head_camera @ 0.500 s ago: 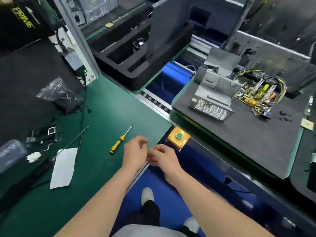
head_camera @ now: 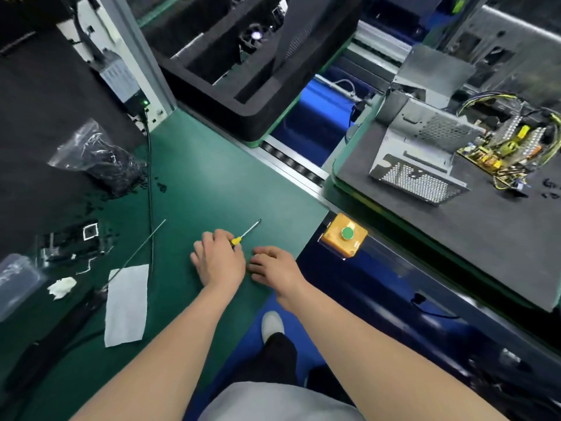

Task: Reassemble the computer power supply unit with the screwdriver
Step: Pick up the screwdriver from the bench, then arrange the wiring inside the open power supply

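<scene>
Left hand (head_camera: 218,259) is down on the green mat (head_camera: 212,183), fingers curled over the handle of the screwdriver (head_camera: 239,238). Only a stub of yellow handle with a black band shows past the knuckles, then the thin steel shaft runs up and to the right, tip lying on the mat. Right hand (head_camera: 273,270) sits just beside it, palm down, fingers loosely bent toward the left hand and holding nothing.

Over on the right, well apart from both hands, the power supply unit lies in pieces on a dark foam pad (head_camera: 455,253). Its grey metal casing (head_camera: 425,159) stands open, with perforated vent panels on the near face and the back wall. The circuit board (head_camera: 498,150) lies just beside it on the right, packed with yellow parts and silver heat sinks, yellow and black wires looping over it. A few small black screws (head_camera: 549,188) lie scattered past the board.

Writing? A pale label on the grey box (head_camera: 117,77) on the frame post, too blurred to read. Near the mat's corner sits a yellow button box (head_camera: 344,235) with a green button
</scene>
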Demonstrator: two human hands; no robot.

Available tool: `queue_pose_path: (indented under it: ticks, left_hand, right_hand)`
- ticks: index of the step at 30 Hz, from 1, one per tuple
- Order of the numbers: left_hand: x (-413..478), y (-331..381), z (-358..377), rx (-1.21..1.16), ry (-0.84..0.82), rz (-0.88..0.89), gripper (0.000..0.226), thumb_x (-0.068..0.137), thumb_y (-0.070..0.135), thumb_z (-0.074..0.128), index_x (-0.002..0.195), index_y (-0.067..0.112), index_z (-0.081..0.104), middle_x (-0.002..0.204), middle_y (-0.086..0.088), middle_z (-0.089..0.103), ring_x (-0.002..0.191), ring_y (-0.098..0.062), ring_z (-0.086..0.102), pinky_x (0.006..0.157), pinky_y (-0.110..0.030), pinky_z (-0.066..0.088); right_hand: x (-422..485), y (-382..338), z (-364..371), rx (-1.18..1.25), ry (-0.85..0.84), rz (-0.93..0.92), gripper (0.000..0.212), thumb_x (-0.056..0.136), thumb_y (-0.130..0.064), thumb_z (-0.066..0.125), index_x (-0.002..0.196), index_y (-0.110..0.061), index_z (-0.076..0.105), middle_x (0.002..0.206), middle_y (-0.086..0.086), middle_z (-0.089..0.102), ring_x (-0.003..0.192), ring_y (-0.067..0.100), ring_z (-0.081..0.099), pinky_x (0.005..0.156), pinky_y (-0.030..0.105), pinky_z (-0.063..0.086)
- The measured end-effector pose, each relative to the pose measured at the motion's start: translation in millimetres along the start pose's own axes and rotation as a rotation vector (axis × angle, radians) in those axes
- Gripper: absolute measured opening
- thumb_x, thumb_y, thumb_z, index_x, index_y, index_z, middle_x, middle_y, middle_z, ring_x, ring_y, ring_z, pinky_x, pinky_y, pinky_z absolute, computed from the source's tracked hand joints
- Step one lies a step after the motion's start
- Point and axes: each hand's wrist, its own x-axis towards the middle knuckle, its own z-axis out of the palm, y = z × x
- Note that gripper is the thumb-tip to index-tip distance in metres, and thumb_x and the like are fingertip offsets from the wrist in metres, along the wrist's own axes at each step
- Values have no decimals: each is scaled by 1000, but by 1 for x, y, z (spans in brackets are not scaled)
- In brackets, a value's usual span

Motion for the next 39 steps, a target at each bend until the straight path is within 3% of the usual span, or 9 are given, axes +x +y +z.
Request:
queue_pose_path:
  ticks: [4,8,10,15,22,25,32,36,39]
  left_hand:
    - [4,-2,4,-11,-72,48,19,100,32,61,113,19,62,119,-7,60,118,-31,55,98,-46,41]
    - [2,15,4,-363,-232,15,14,98,30,64,101,17,68,97,0,72,96,-21,67,77,-32,54]
    - [-2,31,0,-489,-239,-20,10,95,30,66,97,21,69,90,5,73,85,-13,68,59,-17,46]
    - [-13,90,-10,-615,-239,67,7,92,30,66,87,26,67,78,11,72,73,0,66,51,-11,40]
    - [-56,194,-18,-750,-187,328,9,85,27,66,78,24,63,75,12,68,75,0,61,60,-6,39]
    - [-84,242,-13,-814,-233,426,12,87,28,69,76,24,65,73,15,68,69,0,61,60,-9,40]
    - [-154,336,17,-730,-431,617,12,95,33,63,89,34,74,82,19,72,82,12,62,63,-3,42]
    - [-185,374,48,-673,-563,600,15,96,33,60,99,34,75,89,15,74,84,1,68,65,-16,52]
    - [-199,393,69,-573,-622,621,22,99,33,55,101,31,77,92,14,75,89,-6,70,75,-30,60]
  right_hand:
    - [-1,0,-3,-1,-7,-10,28,105,-7,57,132,-7,62,110,14,69,98,20,66,90,33,58]
    - [-2,-3,-8,-26,63,-102,21,103,-10,58,121,-18,67,112,14,77,99,26,75,95,43,60]
    - [-2,-8,-16,-32,148,-154,18,101,-13,61,113,-23,70,106,13,78,100,32,76,93,50,62]
    - [-17,-32,-47,10,290,-341,11,97,-25,70,107,-26,67,101,9,76,94,28,74,88,51,62]
    - [-67,-79,-124,137,432,-575,17,89,-26,71,105,-26,68,97,6,77,94,30,74,76,47,63]
    - [-91,-92,-168,150,512,-651,19,88,-27,69,107,-28,69,89,2,77,81,23,72,77,46,60]
    - [-126,-90,-286,224,720,-670,14,94,-27,72,107,-30,69,84,-3,77,62,6,64,60,27,53]
    - [-133,-81,-348,233,825,-589,11,94,-32,76,101,-31,68,77,-11,76,69,9,73,57,26,58]
    - [-130,-73,-384,211,870,-520,13,93,-35,77,100,-27,68,78,-4,77,71,16,75,66,37,64]
